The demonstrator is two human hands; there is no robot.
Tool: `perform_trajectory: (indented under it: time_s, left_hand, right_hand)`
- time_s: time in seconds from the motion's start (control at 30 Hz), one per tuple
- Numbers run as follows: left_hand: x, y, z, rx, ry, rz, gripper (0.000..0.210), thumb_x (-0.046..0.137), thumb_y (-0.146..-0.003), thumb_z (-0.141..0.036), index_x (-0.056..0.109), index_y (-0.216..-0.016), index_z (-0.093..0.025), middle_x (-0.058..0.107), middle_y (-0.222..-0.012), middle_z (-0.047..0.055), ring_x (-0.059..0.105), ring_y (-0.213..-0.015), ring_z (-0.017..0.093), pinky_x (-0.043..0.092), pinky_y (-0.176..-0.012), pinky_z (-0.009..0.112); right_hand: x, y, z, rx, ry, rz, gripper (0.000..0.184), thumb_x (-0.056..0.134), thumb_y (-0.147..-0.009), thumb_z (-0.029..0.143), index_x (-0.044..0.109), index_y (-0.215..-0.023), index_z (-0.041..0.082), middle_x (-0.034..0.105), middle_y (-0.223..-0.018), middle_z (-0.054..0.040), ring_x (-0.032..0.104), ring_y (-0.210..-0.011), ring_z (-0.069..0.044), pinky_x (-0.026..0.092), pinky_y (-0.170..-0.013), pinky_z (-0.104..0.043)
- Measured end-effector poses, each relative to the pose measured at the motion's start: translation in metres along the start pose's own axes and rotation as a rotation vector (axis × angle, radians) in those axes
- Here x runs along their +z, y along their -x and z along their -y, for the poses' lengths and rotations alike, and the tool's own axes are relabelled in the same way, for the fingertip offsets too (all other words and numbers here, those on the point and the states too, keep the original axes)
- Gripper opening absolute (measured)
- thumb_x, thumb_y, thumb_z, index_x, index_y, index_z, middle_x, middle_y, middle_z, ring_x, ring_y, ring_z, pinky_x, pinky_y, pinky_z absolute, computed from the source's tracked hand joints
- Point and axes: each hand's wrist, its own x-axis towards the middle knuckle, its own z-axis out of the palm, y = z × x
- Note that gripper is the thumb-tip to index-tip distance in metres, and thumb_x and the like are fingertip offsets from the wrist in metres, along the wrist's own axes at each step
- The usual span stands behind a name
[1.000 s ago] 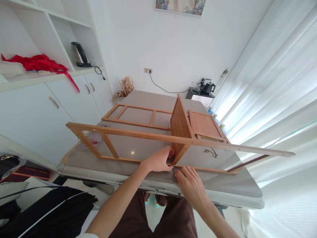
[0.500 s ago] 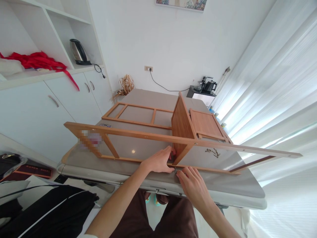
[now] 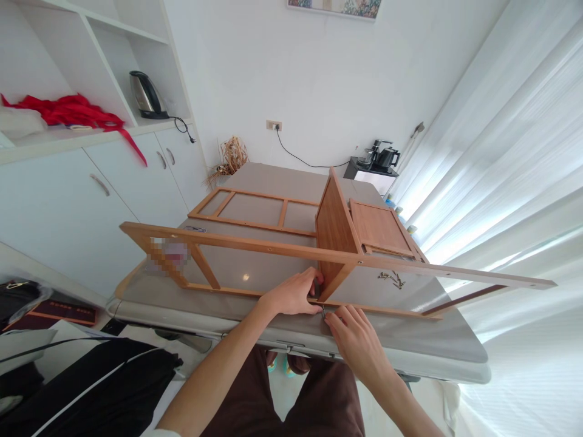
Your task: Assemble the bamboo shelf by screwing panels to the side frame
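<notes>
A wooden side frame stands on its long edge across the near side of the table, and an upright wooden shelf panel meets it near the middle. My left hand is closed around the lower corner where panel and frame meet, thumb toward me. Just right of it, my right hand pinches a thin dark metal piece, apparently a hex key, against the frame's lower rail. Its far end is hidden at the rail. Several screws lie loose on the table to the right of the panel.
A second ladder-like wooden frame lies flat behind. Wooden panels are stacked at the right. The grey table has a rounded front edge. Shelves with a kettle stand left, white curtains hang right.
Almost nothing has moved. Both hands stay at the same joint, with the thin metal piece at a slightly different angle between the right fingers.
</notes>
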Motion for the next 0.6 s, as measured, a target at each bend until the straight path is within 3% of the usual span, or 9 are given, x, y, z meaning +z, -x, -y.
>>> perform_trajectory:
  time_s: [0.43,0.6]
  left_hand:
    - [0.0009,-0.0009,0.0064,0.023,0.067,0.009,0.056,0.083,-0.068,-0.034,0.047,-0.110,-0.023,0.060,-0.090,-0.002,0.059,-0.082,0.018,0.045,-0.076,0.031]
    - [-0.0011,0.0001,0.0037,0.006,0.067,0.019,0.055,0.082,-0.069,-0.036,0.048,-0.111,-0.022,0.059,-0.089,-0.001,0.059,-0.080,0.018,0.044,-0.073,0.030]
  right_hand:
    - [0.0009,-0.0039,0.0045,0.005,0.089,-0.020,0.014,0.050,-0.097,0.017,0.061,-0.091,0.020,0.056,-0.080,-0.0044,0.050,-0.078,-0.021,0.035,-0.074,-0.035]
    - [0.0013,-0.0020,0.0034,0.006,0.020,0.000,0.014,0.049,-0.097,0.016,0.062,-0.092,0.020,0.056,-0.081,-0.0037,0.050,-0.078,-0.020,0.035,-0.072,-0.034]
